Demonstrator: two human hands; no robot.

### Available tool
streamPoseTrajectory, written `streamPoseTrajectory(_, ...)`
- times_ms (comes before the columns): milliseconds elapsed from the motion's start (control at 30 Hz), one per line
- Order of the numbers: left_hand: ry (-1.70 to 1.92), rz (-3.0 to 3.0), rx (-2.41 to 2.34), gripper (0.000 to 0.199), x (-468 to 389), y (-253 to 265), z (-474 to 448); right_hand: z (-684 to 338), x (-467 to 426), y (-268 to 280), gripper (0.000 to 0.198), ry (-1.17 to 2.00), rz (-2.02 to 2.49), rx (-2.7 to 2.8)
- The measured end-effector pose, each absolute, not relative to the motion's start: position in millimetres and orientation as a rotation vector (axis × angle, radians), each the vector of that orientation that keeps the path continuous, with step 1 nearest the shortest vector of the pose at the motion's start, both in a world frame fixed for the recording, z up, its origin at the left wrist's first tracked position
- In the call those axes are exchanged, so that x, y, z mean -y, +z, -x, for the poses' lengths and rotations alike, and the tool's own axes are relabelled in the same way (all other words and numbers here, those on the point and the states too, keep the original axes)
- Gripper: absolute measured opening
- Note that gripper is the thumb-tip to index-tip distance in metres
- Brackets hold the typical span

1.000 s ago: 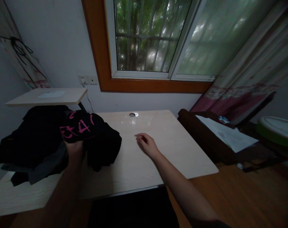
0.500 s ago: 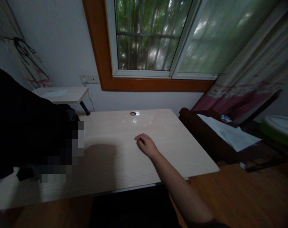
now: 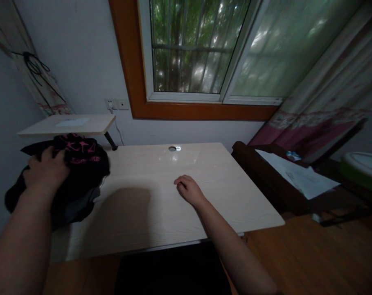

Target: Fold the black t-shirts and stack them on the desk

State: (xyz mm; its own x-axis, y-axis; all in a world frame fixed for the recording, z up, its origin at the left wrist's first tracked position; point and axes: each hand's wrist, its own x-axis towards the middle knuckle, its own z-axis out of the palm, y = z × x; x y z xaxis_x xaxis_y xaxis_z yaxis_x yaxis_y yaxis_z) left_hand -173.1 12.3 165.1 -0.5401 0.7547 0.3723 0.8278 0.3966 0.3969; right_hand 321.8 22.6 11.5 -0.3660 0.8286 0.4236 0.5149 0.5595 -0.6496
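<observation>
Left hand [image 3: 47, 169] is lying splayed over black clothes [image 3: 90, 170], grip unclear; right hand [image 3: 188, 189] is resting loosely curled, empty, on bench [image 3: 235, 196]. Uneven stacking could be leaving clothes toppling if pushed.

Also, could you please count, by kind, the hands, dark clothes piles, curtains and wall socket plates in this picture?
Hands: 2 (left hand, right hand)
Dark clothes pile: 1
Curtains: 2
Wall socket plates: 2
Total: 7
</observation>
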Motion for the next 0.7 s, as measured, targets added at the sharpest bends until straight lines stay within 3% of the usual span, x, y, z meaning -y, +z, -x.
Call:
streamPoseTrajectory(267,-0.745,1.466,2.436,0.082,4.8,174.7,161.6,-322.2,-23.2,10.7,0.028,0.53,1.048,2.051)
streamPoseTrajectory(533,-0.746,1.623,1.888,0.058,37.8,185.6,111.3,-322.7,-24.1,9.0,0.03,0.53,1.044,2.039)
streamPoseTrajectory(700,-0.432,1.767,2.035,0.066,18.7,169.3,128.9,-323.4,-22.9,9.9,0.03,0.52,1.047,2.047)
